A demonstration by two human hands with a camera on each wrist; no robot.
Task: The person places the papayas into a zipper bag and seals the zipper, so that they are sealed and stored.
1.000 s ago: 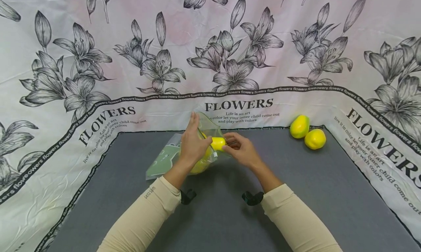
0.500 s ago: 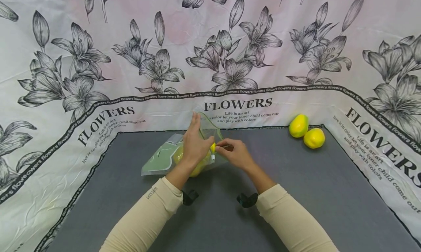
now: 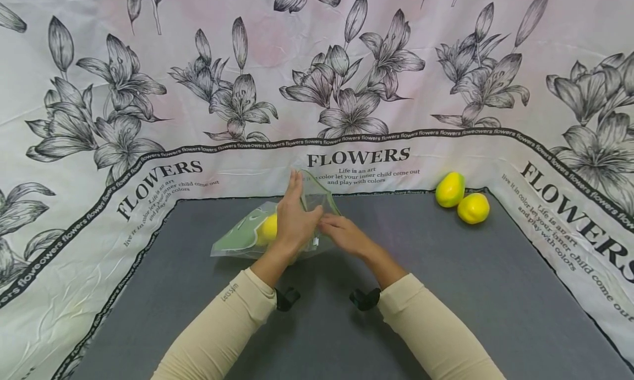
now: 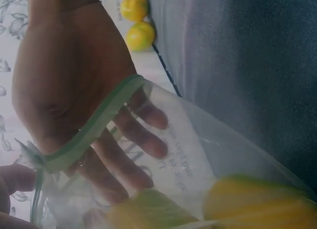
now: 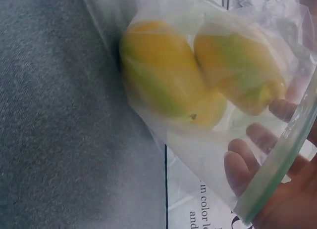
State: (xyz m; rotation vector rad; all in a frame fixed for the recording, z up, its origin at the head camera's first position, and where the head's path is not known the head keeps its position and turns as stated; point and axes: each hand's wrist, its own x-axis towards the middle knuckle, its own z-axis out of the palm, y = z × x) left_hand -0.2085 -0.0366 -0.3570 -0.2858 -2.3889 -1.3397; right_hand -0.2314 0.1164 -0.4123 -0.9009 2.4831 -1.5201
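Matte grey tabletop [image 3: 322, 336] lies closest to you, its surface finely grained in the wrist views. Over it come your two cream sleeves, the left sleeve [image 3: 218, 325] printed with small lettering near its cuff, the right sleeve [image 3: 438, 330] smooth and folded back. A dark curved piece [image 3: 287, 299] juts from each wrist.

Past the cuffs, your right hand [image 3: 346, 237] reaches through the mouth of the clear bag [image 3: 242, 237], which slumps on the table between your hands. Its fingers are inside the film, slightly apart and pinching nothing, their tips close to the fruit. Your left hand [image 3: 297, 217] stands at the same mouth — upper fingers straight and together, thumb angled away beside the rim. I can't tell whether it clamps the plastic.

The bag is thin, crinkled and translucent, with a sage-green printed panel and a green zip rim [image 5: 282, 160] gaping in a curve. At least two plump, smooth ovals rest in it: one yellow-green fruit [image 5: 158, 70] against another fruit [image 5: 242, 70].

Farther off, two glossy fruits [image 3: 450, 189] sit close together near the back right corner — then the pale, creased backdrop [image 3: 267, 44] with black line-drawn lilies.
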